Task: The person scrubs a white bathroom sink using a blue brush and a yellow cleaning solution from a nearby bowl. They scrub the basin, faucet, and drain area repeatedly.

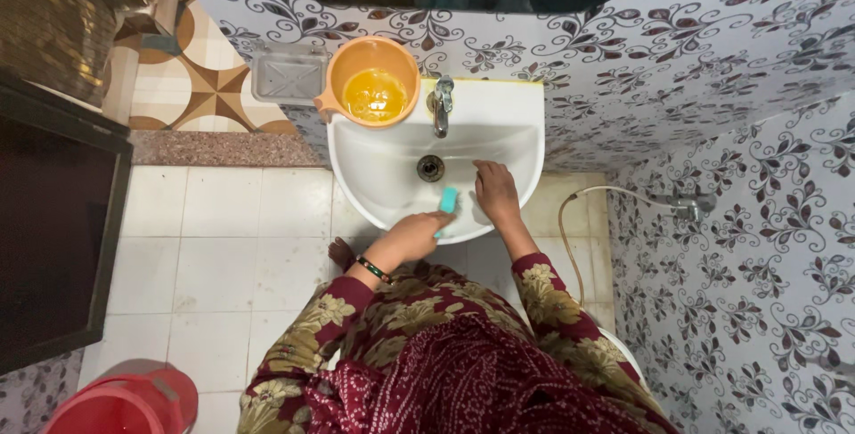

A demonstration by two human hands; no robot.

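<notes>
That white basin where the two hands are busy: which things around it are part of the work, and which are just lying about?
In use:
- white basin
- teal brush, gripped by the left hand
- right hand, resting flat inside the basin

Lying about:
- orange mug on the basin's rim
- tap, with no water visible
- empty soap dish on the wall
- red bucket on the floor
- hose by the wall

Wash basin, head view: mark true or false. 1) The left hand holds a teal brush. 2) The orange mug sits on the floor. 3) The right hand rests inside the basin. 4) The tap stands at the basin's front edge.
1) True: the left hand grips the teal brush.
2) False: the orange mug sits on the wash basin rim.
3) True: the right hand is inside the bowl.
4) False: the tap stands at the back, by the wall.
</notes>
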